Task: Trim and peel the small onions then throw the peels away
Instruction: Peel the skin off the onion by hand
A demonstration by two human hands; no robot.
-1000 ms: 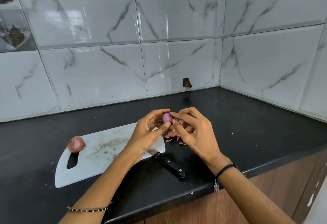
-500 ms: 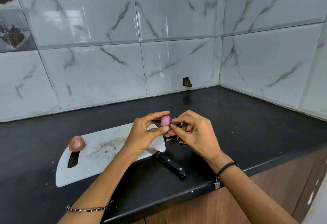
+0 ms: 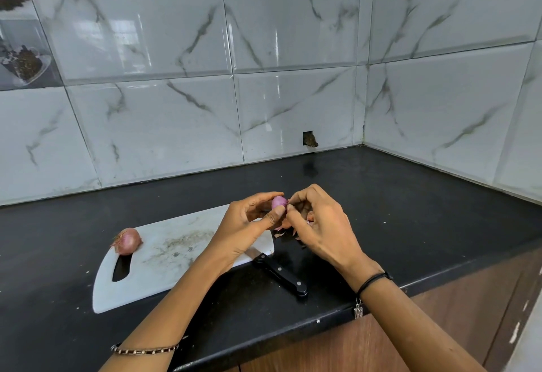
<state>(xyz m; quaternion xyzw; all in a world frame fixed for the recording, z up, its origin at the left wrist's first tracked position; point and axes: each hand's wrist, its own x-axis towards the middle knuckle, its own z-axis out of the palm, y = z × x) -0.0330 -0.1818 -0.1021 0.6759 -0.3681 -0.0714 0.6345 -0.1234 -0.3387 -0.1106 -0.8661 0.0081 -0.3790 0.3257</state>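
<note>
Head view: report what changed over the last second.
Both hands sank slightly toward the countertop. The left hand kept its grip on the small onion; the right hand, its fingers earlier stretched over the onion, curled in and now pinches at its right end. Nothing was let go. The unpeeled onion, cutting board, knife and peel scraps stayed put.

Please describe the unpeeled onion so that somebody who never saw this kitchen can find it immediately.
On the black countertop lies a white cutting board. At its left end, just above the handle slot, sits the unpeeled onion. Unlike the shiny purple onion that the left hand holds, it wears dry brownish skin and lies untouched.
</note>
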